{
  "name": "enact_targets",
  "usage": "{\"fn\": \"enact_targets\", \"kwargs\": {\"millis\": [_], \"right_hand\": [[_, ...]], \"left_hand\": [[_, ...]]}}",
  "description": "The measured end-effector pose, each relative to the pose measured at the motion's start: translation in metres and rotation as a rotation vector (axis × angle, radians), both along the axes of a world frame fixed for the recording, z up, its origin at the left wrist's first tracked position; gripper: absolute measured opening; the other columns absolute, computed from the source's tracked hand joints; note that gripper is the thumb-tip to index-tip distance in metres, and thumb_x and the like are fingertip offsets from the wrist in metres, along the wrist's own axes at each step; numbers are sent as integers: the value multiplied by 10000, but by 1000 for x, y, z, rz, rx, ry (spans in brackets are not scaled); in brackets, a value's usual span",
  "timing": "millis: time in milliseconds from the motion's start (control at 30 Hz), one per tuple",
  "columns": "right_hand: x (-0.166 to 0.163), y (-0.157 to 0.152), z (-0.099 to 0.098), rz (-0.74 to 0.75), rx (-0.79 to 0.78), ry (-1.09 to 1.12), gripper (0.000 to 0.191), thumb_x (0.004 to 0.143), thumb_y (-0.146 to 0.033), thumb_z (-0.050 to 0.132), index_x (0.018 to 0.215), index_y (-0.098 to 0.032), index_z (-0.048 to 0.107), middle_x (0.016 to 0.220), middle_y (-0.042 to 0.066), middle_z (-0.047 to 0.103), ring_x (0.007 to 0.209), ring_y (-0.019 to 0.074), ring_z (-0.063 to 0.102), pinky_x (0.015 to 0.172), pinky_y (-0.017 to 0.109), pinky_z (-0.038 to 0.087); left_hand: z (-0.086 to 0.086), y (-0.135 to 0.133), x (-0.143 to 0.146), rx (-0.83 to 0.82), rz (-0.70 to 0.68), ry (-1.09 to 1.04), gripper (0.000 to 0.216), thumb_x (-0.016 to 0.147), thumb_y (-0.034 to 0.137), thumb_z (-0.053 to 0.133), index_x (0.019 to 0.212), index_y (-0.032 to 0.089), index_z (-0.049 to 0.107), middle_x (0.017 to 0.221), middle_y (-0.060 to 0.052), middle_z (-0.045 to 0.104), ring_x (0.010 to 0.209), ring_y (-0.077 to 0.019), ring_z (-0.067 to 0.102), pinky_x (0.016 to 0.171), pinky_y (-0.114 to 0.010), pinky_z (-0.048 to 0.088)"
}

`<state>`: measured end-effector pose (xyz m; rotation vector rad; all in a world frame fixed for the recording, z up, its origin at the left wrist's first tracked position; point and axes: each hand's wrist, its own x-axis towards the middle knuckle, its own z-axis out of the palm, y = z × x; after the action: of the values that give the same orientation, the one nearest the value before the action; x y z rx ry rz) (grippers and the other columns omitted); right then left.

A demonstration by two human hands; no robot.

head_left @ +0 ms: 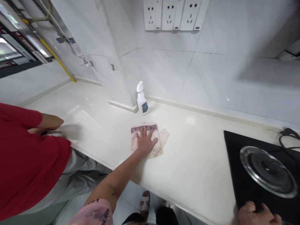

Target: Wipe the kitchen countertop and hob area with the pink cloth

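Observation:
My left hand (145,141) lies flat on a pale pink cloth (158,151) with a dark printed band, its fingers spread. The cloth rests on the white countertop (192,159), and one corner sticks out to the right. Behind the cloth, against the wall, a white spray bottle (142,101) stands upright. At the lower right, my right hand (259,214) is partly cut off by the frame. Its fingers curl at the front edge of a black cooktop (236,156) with a round metal burner ring (246,156).
To the left, a person in a red shirt (30,159) stands close to the counter, one forearm over it. Wall sockets (172,15) sit above the counter. A tap (85,61) juts from the wall at left. A black cable (284,137) lies behind the cooktop.

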<state>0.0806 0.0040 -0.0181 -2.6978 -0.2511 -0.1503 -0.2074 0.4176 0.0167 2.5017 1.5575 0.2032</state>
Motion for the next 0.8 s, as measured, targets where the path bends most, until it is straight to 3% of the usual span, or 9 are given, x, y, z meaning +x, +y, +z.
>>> {"fn": "enact_targets", "kwargs": {"millis": [100,233,367,467,600,700,800], "right_hand": [[-1,0,-6,-191,70,-36,613,884,-552,403,1447,-345,526,1586,201,395,1489,513,263,1003,844,260],[-2,-1,-11,-200,64,13,651,910,-598,387,1452,-267,531,1594,229,393,1503,481,264,1050,819,260],[-4,1,-9,-195,57,21,673,927,-602,354,1456,-224,526,1598,248,377,1512,466,248,1073,805,249],[-3,3,-8,-194,73,-4,653,916,-595,365,1443,-251,539,1583,236,402,1496,481,273,1029,821,273],[-1,3,-7,-197,99,-13,628,882,-611,403,1411,-319,571,1571,210,423,1464,517,313,962,842,299],[-2,2,-7,-198,112,20,673,867,-647,411,1447,-330,540,1575,203,420,1476,514,298,996,841,283],[-6,2,-6,-201,138,-8,667,865,-633,420,1480,-387,495,1586,161,419,1489,499,283,1021,829,280]], "left_hand": [[0,-25,62,-30,-175,-40,680,961,617,517,1558,301,444,1711,-134,190,1576,-419,96,1205,-723,56],[-3,-95,123,-181,-497,-69,709,933,659,532,1544,307,460,1724,-144,98,1584,-417,16,1190,-746,20],[-1,-167,134,-286,-865,-110,736,966,679,459,1589,295,380,1732,-123,-5,1588,-400,-27,1210,-728,16],[-1,-193,117,-324,-1014,-154,702,988,650,455,1594,308,362,1736,-96,-2,1594,-369,25,1239,-683,56],[-15,-185,91,-253,-991,-191,645,991,601,493,1572,338,399,1729,-91,119,1578,-348,171,1253,-652,98],[-24,-155,75,-134,-846,-173,649,945,552,585,1540,327,459,1700,-125,232,1549,-379,248,1230,-677,138],[-21,-114,62,-21,-645,-119,601,928,461,616,1496,290,524,1671,-152,302,1526,-396,293,1204,-680,192]]}}
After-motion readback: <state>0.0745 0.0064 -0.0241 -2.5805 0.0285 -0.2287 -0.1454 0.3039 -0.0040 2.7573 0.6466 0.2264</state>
